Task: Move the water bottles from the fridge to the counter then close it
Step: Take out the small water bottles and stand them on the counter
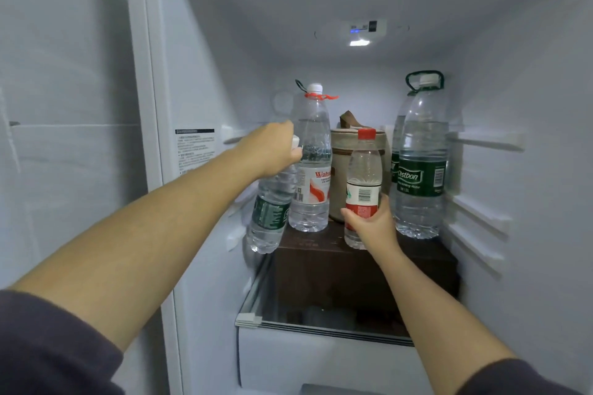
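Note:
Inside the open fridge, several water bottles stand on a dark brown box (321,266). My left hand (272,147) grips the neck of a green-labelled bottle (269,215), which tilts and hangs off the box's left edge. My right hand (369,221) is wrapped around the lower part of a small red-capped bottle (364,170), whose base is at the box top. A tall bottle with a white and red label (311,170) stands between them. A large green-labelled bottle (420,170) with a carry handle stands at the right, with another partly hidden behind it.
A beige round container (340,170) with a brown object on top sits behind the bottles. A glass shelf (321,327) lies below the box, over a white drawer. The fridge walls with shelf rails close in on both sides.

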Action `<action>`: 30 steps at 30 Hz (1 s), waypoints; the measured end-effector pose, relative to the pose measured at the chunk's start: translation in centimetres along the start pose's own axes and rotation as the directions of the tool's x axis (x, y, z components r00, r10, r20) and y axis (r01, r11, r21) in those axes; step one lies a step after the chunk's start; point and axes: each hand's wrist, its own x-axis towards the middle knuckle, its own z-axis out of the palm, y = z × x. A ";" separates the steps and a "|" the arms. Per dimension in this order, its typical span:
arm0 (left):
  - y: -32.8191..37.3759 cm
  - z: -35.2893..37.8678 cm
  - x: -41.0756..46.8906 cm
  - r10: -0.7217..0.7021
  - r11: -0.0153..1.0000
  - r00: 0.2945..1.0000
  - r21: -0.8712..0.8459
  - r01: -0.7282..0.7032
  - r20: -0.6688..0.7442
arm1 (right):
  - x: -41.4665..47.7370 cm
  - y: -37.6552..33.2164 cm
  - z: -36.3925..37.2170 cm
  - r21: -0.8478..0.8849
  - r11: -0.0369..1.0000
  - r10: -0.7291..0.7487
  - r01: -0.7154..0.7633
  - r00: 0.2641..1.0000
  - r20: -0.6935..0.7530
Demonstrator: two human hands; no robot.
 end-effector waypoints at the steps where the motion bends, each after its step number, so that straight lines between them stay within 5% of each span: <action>1: 0.2 -0.3 -0.1 0.017 1.000 0.999 -0.007 -0.018 -0.042 | -0.1 0.0 0.0 -0.001 1.000 0.004 -0.004 1.000 -0.003; 6: 1.4 -3.0 0.5 0.047 0.993 0.978 -0.093 -0.067 -0.205 | 0.0 -0.1 0.0 -0.008 1.000 0.008 -0.008 1.000 -0.012; 14: 4.0 1.4 2.3 0.027 0.980 0.994 -0.193 -0.047 -0.105 | 0.0 0.2 0.0 0.003 1.000 0.027 -0.027 1.000 -0.008; 19: 2.0 3.7 4.2 -0.106 0.950 0.985 -0.305 0.060 -0.138 | 0.5 0.4 0.1 0.005 1.000 0.027 -0.027 1.000 -0.009; 24: 2.7 7.4 3.1 -0.387 0.624 0.917 -0.761 0.180 -0.100 | 0.4 0.5 0.2 0.013 1.000 0.027 -0.027 0.999 -0.020; 30: 4.7 11.1 0.7 -0.466 0.432 0.879 -0.894 0.121 -0.107 | 0.4 0.4 0.2 0.005 1.000 0.020 -0.020 1.000 -0.007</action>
